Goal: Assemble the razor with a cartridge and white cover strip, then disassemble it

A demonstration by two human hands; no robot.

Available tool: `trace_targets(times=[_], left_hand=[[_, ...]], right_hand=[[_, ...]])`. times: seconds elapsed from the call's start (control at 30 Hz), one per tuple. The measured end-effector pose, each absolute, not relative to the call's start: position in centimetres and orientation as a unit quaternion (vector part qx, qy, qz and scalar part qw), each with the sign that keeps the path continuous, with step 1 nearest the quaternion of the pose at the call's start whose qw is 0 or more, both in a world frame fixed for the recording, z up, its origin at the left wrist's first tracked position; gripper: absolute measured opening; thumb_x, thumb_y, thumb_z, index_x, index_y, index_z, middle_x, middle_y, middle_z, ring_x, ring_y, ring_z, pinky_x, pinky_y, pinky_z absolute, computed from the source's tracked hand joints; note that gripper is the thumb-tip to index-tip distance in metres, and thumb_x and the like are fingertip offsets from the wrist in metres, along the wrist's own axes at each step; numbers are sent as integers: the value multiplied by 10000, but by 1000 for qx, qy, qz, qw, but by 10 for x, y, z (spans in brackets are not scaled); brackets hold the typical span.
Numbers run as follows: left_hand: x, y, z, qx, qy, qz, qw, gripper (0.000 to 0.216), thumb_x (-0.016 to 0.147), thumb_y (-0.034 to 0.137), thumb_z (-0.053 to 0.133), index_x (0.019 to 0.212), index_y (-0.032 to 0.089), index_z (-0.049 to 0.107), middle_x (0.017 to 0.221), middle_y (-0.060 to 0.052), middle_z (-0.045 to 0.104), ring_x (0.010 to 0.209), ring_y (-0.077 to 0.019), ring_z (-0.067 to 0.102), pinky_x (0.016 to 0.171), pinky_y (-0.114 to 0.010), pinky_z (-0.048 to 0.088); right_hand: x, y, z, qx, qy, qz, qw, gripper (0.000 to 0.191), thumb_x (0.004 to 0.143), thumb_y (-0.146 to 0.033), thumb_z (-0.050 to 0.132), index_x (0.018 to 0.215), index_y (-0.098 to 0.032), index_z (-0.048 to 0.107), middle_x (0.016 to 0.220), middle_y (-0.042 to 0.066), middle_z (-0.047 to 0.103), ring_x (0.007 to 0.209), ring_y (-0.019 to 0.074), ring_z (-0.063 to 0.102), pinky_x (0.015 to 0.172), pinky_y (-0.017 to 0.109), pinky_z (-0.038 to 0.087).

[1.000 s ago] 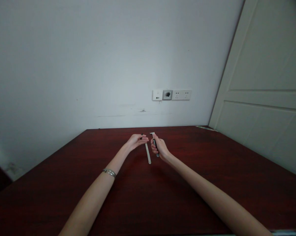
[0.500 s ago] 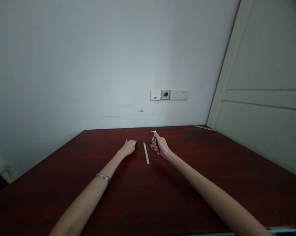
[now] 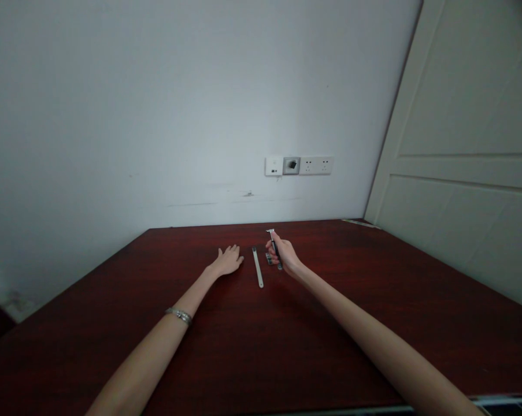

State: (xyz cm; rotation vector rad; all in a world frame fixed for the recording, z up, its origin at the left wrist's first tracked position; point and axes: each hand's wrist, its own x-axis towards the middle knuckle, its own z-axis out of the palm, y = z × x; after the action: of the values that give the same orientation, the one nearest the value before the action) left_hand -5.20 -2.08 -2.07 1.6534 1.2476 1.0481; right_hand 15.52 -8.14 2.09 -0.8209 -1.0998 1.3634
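My left hand [image 3: 228,261] lies palm down on the dark red table [image 3: 226,346], fingers spread, with nothing visible in it. Just right of it, apart from the fingers, is a slim pale strip [image 3: 258,269] with a dark far end and a small hole at the near end. My right hand [image 3: 288,257] is closed around the dark handle of a small razor-like tool [image 3: 274,241], whose silver head points up and away; its exact kind is unclear. Beside the right fingers sits a small patterned piece [image 3: 269,259], partly hidden by them.
A pale wall [image 3: 200,115] rises behind the table, with a row of sockets [image 3: 316,166] above its far edge. A white panelled door [image 3: 460,162] stands along the right side. A thin pale strip [image 3: 360,223] lies at the far right table corner.
My left hand has gone from curled fingers, with a dark bit at the tips, to flat and spread. My right hand keeps its hold on the tool, nearly still.
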Motion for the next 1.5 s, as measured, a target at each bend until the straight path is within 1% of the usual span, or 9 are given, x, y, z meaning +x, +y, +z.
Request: trace_targets(times=[0.17, 0.4, 0.57, 0.73, 0.97, 1.13, 1.23, 1.4, 1.5], left_hand=[[-48, -20, -4, 671, 488, 456, 321, 253, 648, 131, 623, 897, 169, 592, 1308, -145, 464, 1311, -295, 275, 1097, -424, 66], [-37, -37, 13, 735, 470, 439, 217, 210, 692, 109, 524, 831, 183, 663, 1033, -91, 636, 1064, -264, 534, 1024, -396, 324], [-23, -50, 12, 762, 387, 414, 314, 201, 660, 159, 622, 847, 174, 692, 913, -85, 672, 897, -246, 599, 921, -384, 421], [-4, -60, 7, 756, 305, 389, 428, 328, 634, 212, 699, 947, 125, 655, 923, -101, 671, 826, -205, 621, 810, -336, 469], [9, -73, 6, 708, 315, 393, 496, 237, 729, 263, 637, 880, 80, 625, 811, -92, 672, 714, -166, 639, 646, -260, 478], [7, -77, 15, 669, 355, 410, 508, 192, 740, 262, 633, 814, 86, 613, 716, -76, 659, 626, -146, 635, 593, -251, 492], [0, -74, 20, 638, 372, 444, 507, 198, 740, 264, 631, 822, 87, 598, 693, -60, 638, 600, -138, 627, 564, -262, 516], [-9, -68, 22, 628, 386, 472, 483, 185, 748, 244, 608, 856, 95, 588, 698, -43, 622, 581, -124, 611, 502, -244, 524], [-10, -68, 23, 634, 388, 476, 471, 182, 742, 241, 610, 851, 97, 590, 705, -43, 625, 582, -119, 605, 486, -238, 526]], right_hand=[[158, -75, 15, -343, -481, 564, 577, 445, 687, -592, 563, 676, -148, 558, 468, -56, 412, 355, 44, 336, 325, 179, 256], [159, -67, 10, -374, -483, 513, 603, 289, 703, -404, 587, 857, -159, 611, 591, -20, 525, 424, 77, 456, 367, 199, 360], [157, -72, 15, -388, -517, 393, 654, 287, 668, -412, 638, 837, -182, 612, 687, 5, 571, 574, 111, 532, 501, 229, 447], [154, -75, 17, -374, -582, 309, 653, 266, 662, -403, 648, 760, -158, 613, 684, 14, 588, 626, 126, 527, 599, 249, 438], [150, -73, 11, -374, -603, 302, 637, 294, 653, -416, 647, 744, -142, 591, 671, 10, 591, 589, 123, 529, 588, 245, 429], [149, -79, 7, -424, -582, 258, 644, 354, 804, -467, 449, 883, -146, 575, 739, 31, 607, 630, 137, 551, 563, 236, 427], [148, -90, 5, -491, -658, 161, 548, 306, 874, -394, 348, 921, -169, 549, 780, 39, 618, 674, 148, 573, 603, 245, 426], [135, -111, 4, -566, -794, -7, 224, 252, 873, -308, 372, 1069, -195, 483, 1009, 95, 618, 822, 208, 612, 664, 295, 433], [126, -117, 4, -585, -793, -42, 164, 311, 875, -324, 364, 1144, -178, 424, 1060, 124, 591, 856, 233, 616, 675, 321, 446]])
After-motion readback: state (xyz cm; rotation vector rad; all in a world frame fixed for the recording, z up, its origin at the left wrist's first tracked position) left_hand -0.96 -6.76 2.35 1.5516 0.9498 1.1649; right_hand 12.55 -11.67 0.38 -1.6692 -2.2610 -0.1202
